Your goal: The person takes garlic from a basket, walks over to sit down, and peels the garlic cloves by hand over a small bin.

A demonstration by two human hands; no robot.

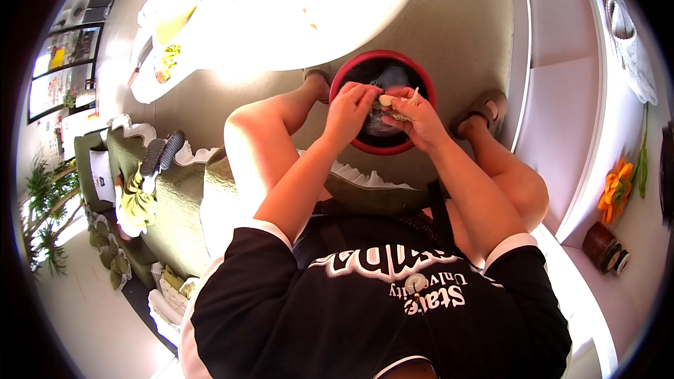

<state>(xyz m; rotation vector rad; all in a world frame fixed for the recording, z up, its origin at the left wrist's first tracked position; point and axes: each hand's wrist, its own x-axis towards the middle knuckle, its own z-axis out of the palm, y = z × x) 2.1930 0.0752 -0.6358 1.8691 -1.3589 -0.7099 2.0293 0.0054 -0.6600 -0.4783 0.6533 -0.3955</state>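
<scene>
Both hands are close together above a red-rimmed bin (430, 91) with a dark liner and some clear plastic inside. Between the fingers of my right hand (419, 121) is a small pale garlic clove (385, 100), with thin whitish peel (404, 116) hanging by the same fingers. My left hand (349, 111) is closed in a pinch beside the clove, its fingertips nearly meeting those of my right hand. Whatever lies between the left fingertips is too small to make out.
A bright white round table (365, 10) stands beyond the bin, with a plate of green food (170, 62) at its left. A green sofa (182, 200) is at the left. White cabinets (562, 98) and an orange flower (615, 191) are at the right.
</scene>
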